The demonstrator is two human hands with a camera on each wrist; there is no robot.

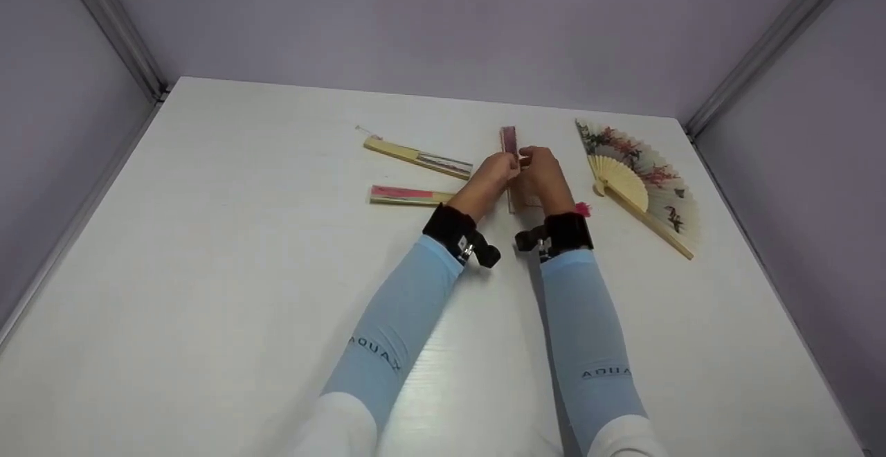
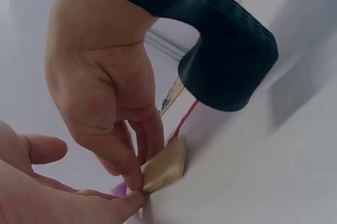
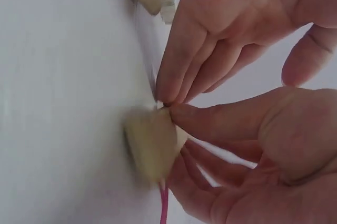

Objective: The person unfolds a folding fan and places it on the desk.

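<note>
A closed folding fan (image 1: 511,142) with a purplish leaf lies pointing away from me at the table's middle back. My left hand (image 1: 507,164) and right hand (image 1: 530,160) meet over it, and both pinch it. In the left wrist view my left hand (image 2: 134,177) pinches the fan's pale wooden end (image 2: 167,165), and my right hand's thumb (image 2: 126,203) touches it from below. A pink cord (image 2: 184,120) trails from that end. The right wrist view shows the fan's end (image 3: 152,142) blurred, with my right hand (image 3: 176,112) and left fingers (image 3: 174,77) pinching just above it.
An open painted fan (image 1: 640,180) lies at the right near the table's edge. Two more closed fans lie to the left: a beige one (image 1: 419,157) and one with a pink leaf (image 1: 408,195). Grey walls enclose the white table (image 1: 208,270) on three sides.
</note>
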